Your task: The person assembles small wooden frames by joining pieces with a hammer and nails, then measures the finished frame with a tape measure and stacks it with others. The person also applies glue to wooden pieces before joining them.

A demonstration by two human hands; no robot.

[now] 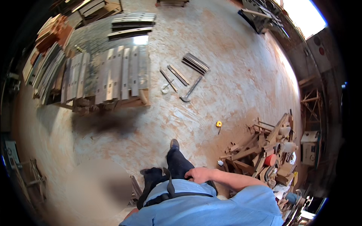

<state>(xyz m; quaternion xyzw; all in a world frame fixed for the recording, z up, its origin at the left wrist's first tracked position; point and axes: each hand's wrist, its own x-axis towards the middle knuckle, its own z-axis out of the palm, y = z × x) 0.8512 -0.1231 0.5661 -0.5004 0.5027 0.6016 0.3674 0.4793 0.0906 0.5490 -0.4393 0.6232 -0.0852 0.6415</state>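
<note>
My right hand (194, 175) is at the front of my right hip, against the dark trousers (177, 162) and the hem of my blue shirt (226, 205). Its fingers look curled; whatever they may hold is hidden. My left hand is out of sight, with only a bit of the left arm (132, 214) showing beside the shirt. A dark strap (169, 184) hangs over the shirt's front. On the floor ahead lie a hammer (191, 89), two loose wood strips (178, 75) and a bundle of strips (195, 63). A yellow tape measure (219, 124) lies farther right.
At the left, a low table (144, 98) bears rows of slotted wooden boards (109, 73) and reddish blocks (54, 32). A scrap-wood heap (260, 150) with a red round container (270, 160) rises at my right. Machinery (260, 17) stands far right. A pale blurred disc covers the lower left.
</note>
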